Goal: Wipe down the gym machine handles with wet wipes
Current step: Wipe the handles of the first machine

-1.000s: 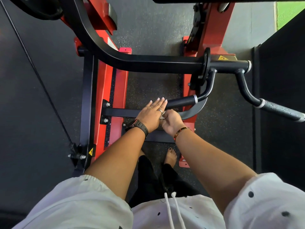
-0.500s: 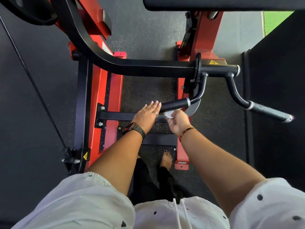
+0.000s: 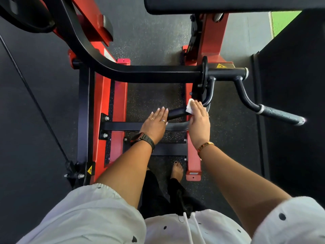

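Wiping in progress on the near handle (image 3: 176,113) of a red-and-black gym machine (image 3: 109,95), seen from the head camera looking down.

Item: right hand (image 3: 199,120). Laid palm-down over the inner end of the near handle, where the bar bends up toward the pivot. Grip: fingers flat and together, pressing a white wet wipe (image 3: 189,106) onto the bar; one corner of the wipe shows past the fingertips. Whether the thumb curls beneath the bar cannot be told. The flat press probably serves to spread the wipe over as much of the tube as possible.

Item: left hand (image 3: 155,123). Grip: open, fingers extended, holding nothing; its fingertips rest at the free end of the same handle, likely steadying the bar against the push of the other hand.

Item: far handle (image 3: 279,115). Textured, grey-black, well apart to the right, untouched by either hand. Whether it has been cleaned cannot be judged.

Item: crossbar (image 3: 151,74). Black tube joining both handles at the pivot.

Item: floor (image 3: 154,41). Dark speckled rubber; one bare foot (image 3: 176,170) stands between the frame rails.

Containers: none in view; no wipe packet or bin shows.
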Demonstrator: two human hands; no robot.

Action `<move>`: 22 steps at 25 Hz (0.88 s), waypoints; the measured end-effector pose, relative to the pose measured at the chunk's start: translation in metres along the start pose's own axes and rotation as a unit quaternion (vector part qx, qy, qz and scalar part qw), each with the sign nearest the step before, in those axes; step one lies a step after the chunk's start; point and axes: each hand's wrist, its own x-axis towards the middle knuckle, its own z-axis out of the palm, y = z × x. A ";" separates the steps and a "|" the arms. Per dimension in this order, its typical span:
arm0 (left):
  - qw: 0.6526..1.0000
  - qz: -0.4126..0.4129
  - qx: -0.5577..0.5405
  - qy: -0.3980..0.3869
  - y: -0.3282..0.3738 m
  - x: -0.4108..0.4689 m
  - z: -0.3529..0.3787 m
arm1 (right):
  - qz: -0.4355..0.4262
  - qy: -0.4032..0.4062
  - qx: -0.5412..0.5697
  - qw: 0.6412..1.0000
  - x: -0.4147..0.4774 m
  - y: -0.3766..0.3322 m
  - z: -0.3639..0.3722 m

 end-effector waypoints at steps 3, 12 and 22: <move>1.000 0.002 0.025 0.008 -0.003 0.000 0.004 | -0.045 -0.083 -0.215 0.972 0.011 -0.001 0.024; 1.000 0.011 -0.002 0.014 -0.005 0.002 0.006 | -0.287 -0.115 -0.356 0.882 0.004 0.026 0.005; 0.956 -0.153 -0.240 0.067 -0.009 -0.003 0.009 | -0.339 -0.166 -0.354 0.856 -0.009 -0.019 0.044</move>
